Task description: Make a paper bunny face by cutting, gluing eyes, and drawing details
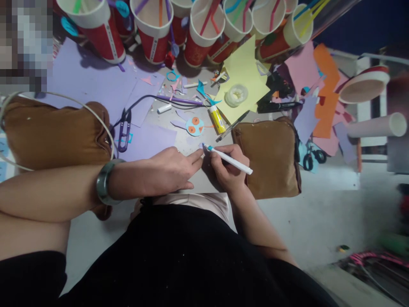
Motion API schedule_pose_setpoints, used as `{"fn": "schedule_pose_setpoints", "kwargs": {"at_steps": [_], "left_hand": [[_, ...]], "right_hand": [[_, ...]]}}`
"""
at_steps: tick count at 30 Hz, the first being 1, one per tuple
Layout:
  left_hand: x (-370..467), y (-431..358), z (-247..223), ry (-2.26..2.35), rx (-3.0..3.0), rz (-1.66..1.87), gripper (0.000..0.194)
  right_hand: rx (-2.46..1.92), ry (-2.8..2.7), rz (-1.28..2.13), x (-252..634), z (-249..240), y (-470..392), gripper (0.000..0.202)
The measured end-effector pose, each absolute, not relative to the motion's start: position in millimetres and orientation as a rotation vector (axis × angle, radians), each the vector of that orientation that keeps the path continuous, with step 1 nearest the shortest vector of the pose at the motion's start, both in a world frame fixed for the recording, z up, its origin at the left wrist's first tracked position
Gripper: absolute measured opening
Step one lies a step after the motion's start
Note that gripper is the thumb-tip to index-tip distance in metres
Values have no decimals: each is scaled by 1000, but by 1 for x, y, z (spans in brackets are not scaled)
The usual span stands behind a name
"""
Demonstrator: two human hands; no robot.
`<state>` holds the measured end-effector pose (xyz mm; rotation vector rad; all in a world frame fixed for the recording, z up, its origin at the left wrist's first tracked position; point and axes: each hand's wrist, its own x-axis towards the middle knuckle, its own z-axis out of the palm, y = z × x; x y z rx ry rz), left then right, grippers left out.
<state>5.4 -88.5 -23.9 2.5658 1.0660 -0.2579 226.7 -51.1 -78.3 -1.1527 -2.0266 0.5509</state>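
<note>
My right hand (230,172) grips a white marker (233,162), its tip slanting down to the left. Under that tip lies a tiny purple paper piece (201,146), partly hidden by my fingers. My left hand (169,168) rests flat on the table with fingers stretched out, their tips beside the piece. Just beyond is a round light-blue paper face (194,126) with orange spots and purple ear-like strips. A yellow glue tube (217,120) and a dark pen (233,125) lie to its right, a white marker cap (164,108) to its upper left.
Red paper cups (204,38) with coloured straws line the back. Purple snips (124,130) lie left on purple paper (96,85). A tape roll (236,95) sits on yellow paper (246,64). Brown cushions (271,157) flank my arms; scissors (313,157) and paper scraps lie right.
</note>
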Motion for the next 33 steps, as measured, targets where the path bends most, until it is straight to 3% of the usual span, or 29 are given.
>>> {"fn": "schedule_pose_setpoints", "kwargs": {"at_steps": [13,33], "left_hand": [[5,-91,-28,1085,2617,-192,74],[12,-87,-16,1116,2530,-364,76]], "right_hand": [[-1125,-2011,546,227,-79,-51,6],[-1172,-2012,556,226,-78,-51,10]]}}
